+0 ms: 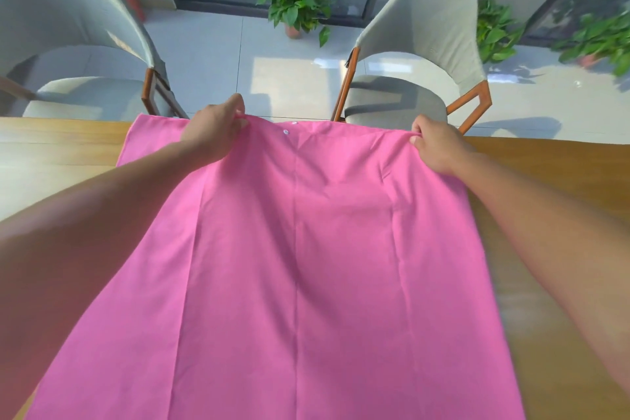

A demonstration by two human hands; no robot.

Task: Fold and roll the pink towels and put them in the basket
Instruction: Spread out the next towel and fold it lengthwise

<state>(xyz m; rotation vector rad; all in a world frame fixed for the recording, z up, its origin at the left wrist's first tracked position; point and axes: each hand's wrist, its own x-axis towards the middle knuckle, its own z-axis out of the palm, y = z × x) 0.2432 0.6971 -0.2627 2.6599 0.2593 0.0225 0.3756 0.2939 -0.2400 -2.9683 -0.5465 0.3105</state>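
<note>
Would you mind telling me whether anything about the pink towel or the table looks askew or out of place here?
Nothing looks damaged or spilled. The pink towel lies spread over the wooden table, its far edge pinched by the left hand and right hand. It shows only fold creases and a small white snap.

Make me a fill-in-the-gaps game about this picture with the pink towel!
1. The towel is the colour ____.
2. The left hand and the right hand each pinch the towel's ____ edge.
3. The towel is spread over a wooden ____.
4. Across the table stand ____ grey chairs.

Missing words: pink; far; table; two
</note>
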